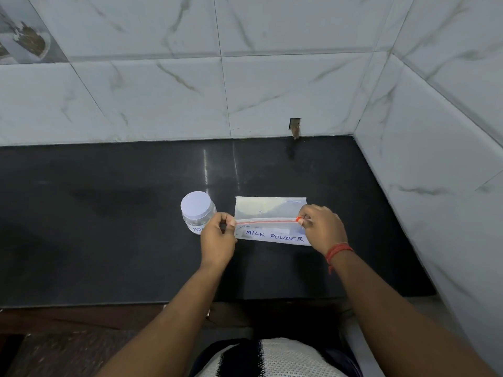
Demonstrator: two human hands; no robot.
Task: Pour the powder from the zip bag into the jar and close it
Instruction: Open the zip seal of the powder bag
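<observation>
Zip bag (pixel 272 221) lies flat on the counter (pixel 109 213), long axis running L–R, red zip line between both hands. Left hand (pixel 217 235) pinches the bag's left end, right hand (pixel 318 227) fingers pinch the red slider (pixel 299 219) at the right end. Slider must likely travel leftward. Jar (pixel 198 210), lid on, sits just beside left hand

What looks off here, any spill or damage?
No spill on the counter. The jar stands upright with its lid on; the bag is intact. Only oddity: a broken notch in the wall tile at counter level.
</observation>
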